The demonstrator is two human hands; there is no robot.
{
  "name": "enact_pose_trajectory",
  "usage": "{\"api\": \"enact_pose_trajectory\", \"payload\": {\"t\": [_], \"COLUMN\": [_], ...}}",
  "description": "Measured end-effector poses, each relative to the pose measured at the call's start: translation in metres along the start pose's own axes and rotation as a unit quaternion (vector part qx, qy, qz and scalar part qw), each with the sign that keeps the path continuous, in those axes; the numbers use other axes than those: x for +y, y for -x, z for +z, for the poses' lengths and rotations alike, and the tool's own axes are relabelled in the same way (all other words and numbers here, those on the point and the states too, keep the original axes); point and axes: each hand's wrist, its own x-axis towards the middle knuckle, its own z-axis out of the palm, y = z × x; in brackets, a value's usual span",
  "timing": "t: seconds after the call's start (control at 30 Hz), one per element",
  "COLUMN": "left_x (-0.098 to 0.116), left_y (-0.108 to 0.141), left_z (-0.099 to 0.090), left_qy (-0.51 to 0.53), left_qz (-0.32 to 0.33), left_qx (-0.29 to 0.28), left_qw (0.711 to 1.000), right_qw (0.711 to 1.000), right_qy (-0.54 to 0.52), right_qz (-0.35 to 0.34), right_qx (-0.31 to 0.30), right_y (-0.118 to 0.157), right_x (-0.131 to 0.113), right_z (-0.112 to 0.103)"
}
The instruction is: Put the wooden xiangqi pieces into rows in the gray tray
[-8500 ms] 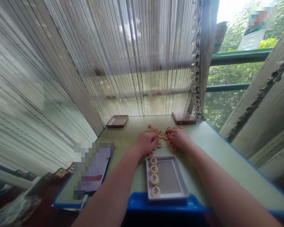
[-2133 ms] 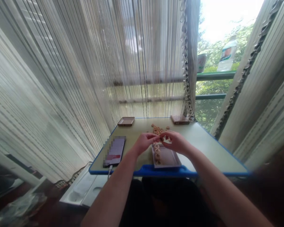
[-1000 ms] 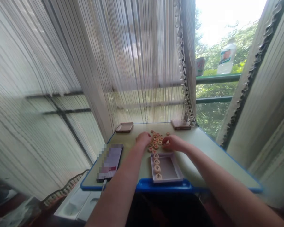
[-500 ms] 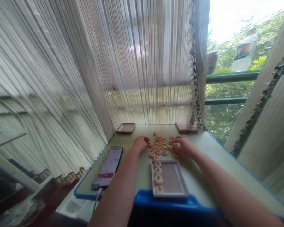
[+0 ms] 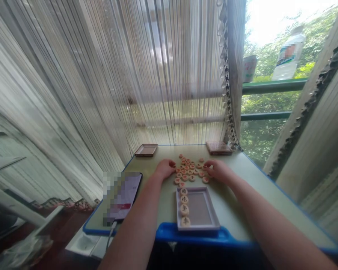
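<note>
A loose pile of round wooden xiangqi pieces (image 5: pixel 185 172), with red and black characters, lies in the middle of the table. At its left edge, my left hand (image 5: pixel 166 168) has its fingers curled together, with a pale xiangqi piece at the fingertips. On the other side, thumb and forefinger of my right hand (image 5: pixel 217 171) pinch a xiangqi piece; its face is not readable. Nearer me is a shallow open box (image 5: pixel 213 210) with a column of several black-character pieces (image 5: pixel 184 209) along its left side.
A phone (image 5: pixel 126 197) with a cable lies left of my forearm. At the back of the table are a shallow tray (image 5: pixel 146 154) on the left and a flat box (image 5: pixel 219 147) on the right. A blue edge (image 5: pixel 197 233) borders the table; a string curtain (image 5: pixel 169 86) hangs behind.
My right hand has drawn slightly back from the pile, its fingers now closer together. My left hand stays by the left edge. The whole view has shifted a little.
</note>
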Motion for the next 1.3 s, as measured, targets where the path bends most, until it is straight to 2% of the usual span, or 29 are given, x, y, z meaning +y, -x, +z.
{"api": "enact_pose_trajectory", "payload": {"t": [0.1, 0.3, 0.77, 0.83, 0.93, 1.0, 1.07, 1.17, 1.3], "left_x": [-0.001, 0.001, 0.009, 0.010, 0.014, 0.018, 0.023, 0.029, 0.034], "left_y": [-0.003, -0.001, 0.002, 0.003, 0.004, 0.006, 0.010, 0.016, 0.024], "left_z": [0.001, -0.001, -0.002, -0.002, -0.003, -0.001, 0.001, 0.007, 0.010], "left_qy": [-0.010, -0.033, -0.085, -0.097, -0.107, -0.083, -0.022, 0.108, 0.231], "left_qz": [0.003, 0.003, 0.011, 0.011, 0.042, 0.084, 0.125, 0.165, 0.165], "left_qx": [0.002, -0.014, -0.007, 0.004, 0.058, 0.081, 0.070, 0.011, -0.074], "left_qw": [1.000, 0.999, 0.996, 0.995, 0.992, 0.990, 0.989, 0.980, 0.956], "right_qw": [1.000, 0.999, 0.999, 0.999, 0.999, 0.999, 0.998, 0.993, 0.980], "right_qy": [0.008, 0.013, 0.003, -0.010, -0.023, -0.026, -0.029, -0.041, -0.077], "right_qz": [-0.006, 0.017, 0.033, 0.038, 0.036, 0.018, -0.007, -0.056, -0.127], "right_qx": [0.014, -0.028, -0.039, -0.036, -0.013, 0.020, 0.050, 0.090, 0.132], "right_y": [-0.001, -0.004, -0.002, -0.002, -0.001, 0.000, 0.002, 0.007, 0.016], "right_x": [-0.002, -0.003, -0.011, -0.010, -0.010, -0.012, -0.017, -0.031, -0.054], "right_z": [0.001, 0.001, -0.001, -0.001, -0.003, -0.005, -0.009, -0.015, -0.017]}}
